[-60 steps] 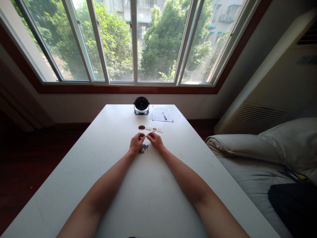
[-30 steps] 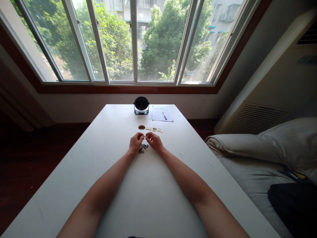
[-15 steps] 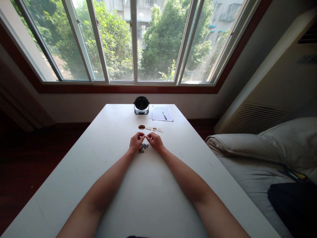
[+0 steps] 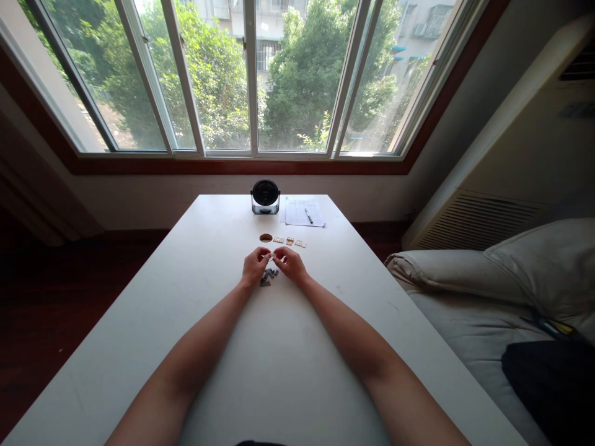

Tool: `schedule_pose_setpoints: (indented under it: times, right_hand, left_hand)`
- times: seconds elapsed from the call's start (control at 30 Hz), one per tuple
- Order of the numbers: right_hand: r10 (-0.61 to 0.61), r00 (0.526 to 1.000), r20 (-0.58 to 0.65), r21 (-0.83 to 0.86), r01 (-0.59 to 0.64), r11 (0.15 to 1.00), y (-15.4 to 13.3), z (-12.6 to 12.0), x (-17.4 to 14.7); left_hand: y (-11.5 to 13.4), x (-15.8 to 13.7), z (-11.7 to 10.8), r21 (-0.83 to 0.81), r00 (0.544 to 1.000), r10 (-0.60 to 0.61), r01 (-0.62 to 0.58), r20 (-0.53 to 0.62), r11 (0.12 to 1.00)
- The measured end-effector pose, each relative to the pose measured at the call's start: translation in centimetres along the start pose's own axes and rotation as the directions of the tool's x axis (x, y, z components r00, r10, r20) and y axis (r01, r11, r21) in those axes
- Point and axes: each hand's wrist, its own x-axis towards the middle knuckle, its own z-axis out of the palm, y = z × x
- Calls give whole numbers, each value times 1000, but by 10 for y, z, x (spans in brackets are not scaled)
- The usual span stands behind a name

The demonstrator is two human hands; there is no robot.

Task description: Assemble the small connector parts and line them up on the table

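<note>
My left hand [image 4: 255, 262] and my right hand [image 4: 290, 262] meet fingertip to fingertip above the white table [image 4: 279, 359]. Both are closed in a pinch around something small and pale [image 4: 271, 257], too tiny and too covered by fingers to name. Just below the hands lies a loose pile of small dark grey pieces [image 4: 268, 276]. Beyond the fingers, a row of small flat beige pieces with dots or holes [image 4: 279, 240] rests on the tabletop, left of two similar beige pieces [image 4: 300, 243].
A round hole with a brown inside [image 4: 266, 238] is in the tabletop. Behind it stands a small black fan-like device [image 4: 265, 196], beside printed paper [image 4: 297, 210] with a pen [image 4: 309, 216] on top. A beige sofa [image 4: 446, 279] borders the table's right side.
My right fingertips have shifted slightly to the left and up around the small pale piece. The left hand, the pile and the beige pieces look the same.
</note>
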Motion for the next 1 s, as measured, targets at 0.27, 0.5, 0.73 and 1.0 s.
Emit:
schedule_pose_setpoints:
  times: [0.27, 0.5, 0.73, 1.0]
  right_hand:
    - [-43, 999, 15, -135, 45, 990, 1, -3, 1]
    - [-13, 1000, -17, -74, 11, 997, 4, 1, -1]
    - [-45, 999, 9, -33, 45, 998, 2, 0, -1]
    - [-17, 999, 28, -126, 20, 992, -7, -6, 0]
  left_hand:
    - [2, 0, 0, -28, 1000, -25, 25, 1, 999]
    - [7, -1, 0, -38, 999, -42, 41, -12, 998]
    - [2, 0, 1, -63, 998, -57, 57, -3, 996]
    - [4, 0, 2, -78, 997, -71, 70, -16, 995]
